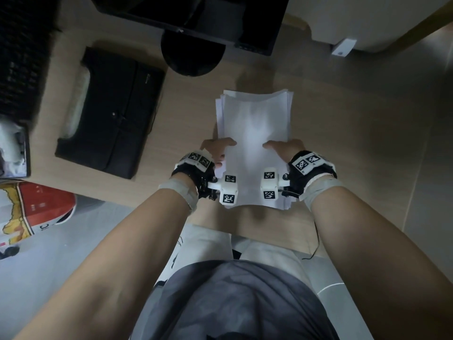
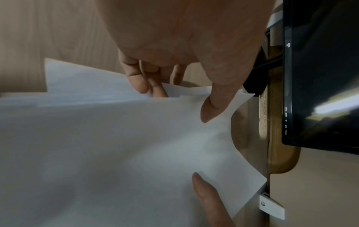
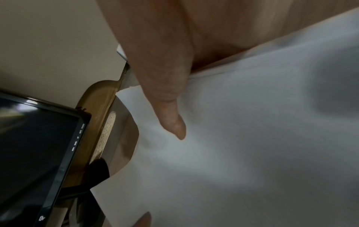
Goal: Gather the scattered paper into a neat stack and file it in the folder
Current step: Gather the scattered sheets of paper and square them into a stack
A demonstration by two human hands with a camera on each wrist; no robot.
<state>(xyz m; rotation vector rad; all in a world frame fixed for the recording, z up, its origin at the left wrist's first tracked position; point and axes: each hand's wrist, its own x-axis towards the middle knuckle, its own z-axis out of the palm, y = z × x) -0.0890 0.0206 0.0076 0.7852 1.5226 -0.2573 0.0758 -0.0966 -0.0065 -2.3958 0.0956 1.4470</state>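
Item 1, paper stack (image 1: 253, 123): white sheets gathered into one pile, held over the wooden worktop (image 1: 343, 119) in front of the person. Sheet edges are not fully flush; several corners step out along the far left and right sides. The top sheet bows slightly between the two grips.

Item 2, left hand (image 1: 215, 149): grasping the stack at its near left edge, thumb laid on the top sheet, fingers (image 2: 136, 83) curled under and behind the edge as the left wrist view shows.

Item 3, right hand (image 1: 285, 147): grasping the stack at its near right edge, thumb (image 3: 170, 107) pressed flat on the top sheet; the remaining fingers are hidden beneath the paper.

Item 4, folder (image 1: 110, 114): black, closed, lying flat on the worktop to the left of the stack, well apart from it and untouched by either hand.

Item 5, monitor (image 1: 196, 18): black, screen dark, at the far edge of the worktop, with its round black base (image 1: 192, 56) standing between folder and stack, further back.

Item 6, keyboard (image 1: 22, 57): black, at the far left, blurred.

Item 7, wrist cameras: a white block with black-and-white square markers (image 1: 229, 190) strapped to each wrist.

Item 8, red and white printed bag (image 1: 36, 212): low at the left, beyond the worktop edge.
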